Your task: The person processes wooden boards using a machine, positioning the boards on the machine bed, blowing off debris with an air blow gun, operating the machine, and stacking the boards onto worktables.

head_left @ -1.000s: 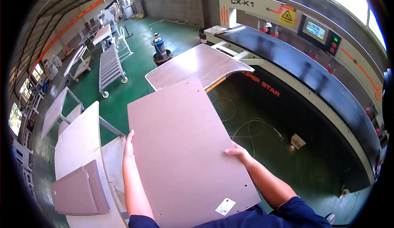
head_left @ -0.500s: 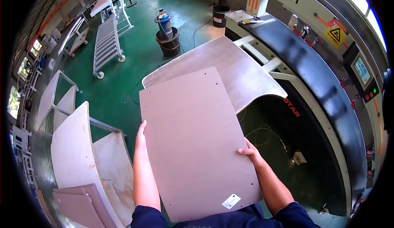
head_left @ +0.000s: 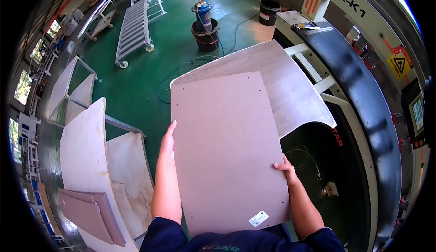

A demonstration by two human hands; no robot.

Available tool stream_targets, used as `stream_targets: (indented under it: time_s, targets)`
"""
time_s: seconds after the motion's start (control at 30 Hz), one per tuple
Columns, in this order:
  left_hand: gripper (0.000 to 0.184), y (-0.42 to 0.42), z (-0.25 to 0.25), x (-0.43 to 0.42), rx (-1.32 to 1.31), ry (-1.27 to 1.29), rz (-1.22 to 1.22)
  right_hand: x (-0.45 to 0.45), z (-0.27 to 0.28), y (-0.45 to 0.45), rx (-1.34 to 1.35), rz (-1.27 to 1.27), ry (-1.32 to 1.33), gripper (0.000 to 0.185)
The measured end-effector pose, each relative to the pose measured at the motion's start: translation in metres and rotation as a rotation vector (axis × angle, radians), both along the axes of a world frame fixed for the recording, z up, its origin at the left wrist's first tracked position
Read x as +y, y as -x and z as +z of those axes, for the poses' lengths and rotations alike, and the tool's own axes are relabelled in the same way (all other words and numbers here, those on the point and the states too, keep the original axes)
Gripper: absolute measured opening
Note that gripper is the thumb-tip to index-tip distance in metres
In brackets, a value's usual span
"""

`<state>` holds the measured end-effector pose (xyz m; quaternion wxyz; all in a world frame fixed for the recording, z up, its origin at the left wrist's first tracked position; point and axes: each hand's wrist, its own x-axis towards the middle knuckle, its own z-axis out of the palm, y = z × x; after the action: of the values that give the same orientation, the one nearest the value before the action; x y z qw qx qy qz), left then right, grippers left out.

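Observation:
A large grey-brown panel [head_left: 225, 147] with small drilled holes near its corners is held in front of my body. My left hand [head_left: 168, 138] grips its left edge, with the thumb along the side and the other fingers hidden behind. My right hand [head_left: 286, 169] grips the right edge, its thumb lying on the face. A white label [head_left: 258, 218] is stuck near the lower right corner. Beyond the panel's top end lies a metal-topped machine table [head_left: 295, 88], partly covered by the panel; whether they touch I cannot tell.
The machine [head_left: 345, 66] with a black curved bed runs along the right. At left, a white-topped cart [head_left: 84, 147] bears several similar panels [head_left: 86, 211]. Farther off are a roller conveyor [head_left: 134, 29], a blue canister [head_left: 203, 18] in a black bucket [head_left: 206, 41], and cables on the green floor.
The view has turned left, so the surroundings sit farther right. The panel remains in both hands and now appears more upright in view, with its top edge more level.

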<state>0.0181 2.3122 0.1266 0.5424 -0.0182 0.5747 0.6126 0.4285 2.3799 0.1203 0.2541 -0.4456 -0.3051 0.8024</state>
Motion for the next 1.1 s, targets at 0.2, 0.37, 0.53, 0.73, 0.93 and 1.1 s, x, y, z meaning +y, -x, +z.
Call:
stream_targets:
  time_s: [0.2,0.37,0.53,0.73,0.93,1.1]
  targets:
    - [0.072,-0.008,-0.017,-0.017,0.146,0.106,-0.075,0.009,0.013,-0.027,-0.046,0.079,-0.082,0.081]
    - [0.076,-0.071,-0.005,-0.065,0.358,0.036,-0.041,-0.026,0.013,-0.09,-0.109,0.24,-0.103,0.075]
    - [0.079,-0.073,-0.014,-0.046,0.353,0.011,-0.03,-0.013,0.012,-0.085,-0.168,0.116,-0.123,0.06]
    - [0.066,-0.068,-0.034,-0.024,0.799,0.17,0.013,0.036,0.024,-0.082,-0.278,0.314,-0.126,0.053]
    - [0.057,-0.074,-0.03,-0.015,1.688,0.515,-0.215,0.046,0.037,-0.071,-0.756,0.325,-0.706,0.048]
    - [0.065,-0.12,-0.011,0.018,1.55,0.565,-0.321,0.065,0.024,-0.114,-0.643,0.308,-0.455,0.047]
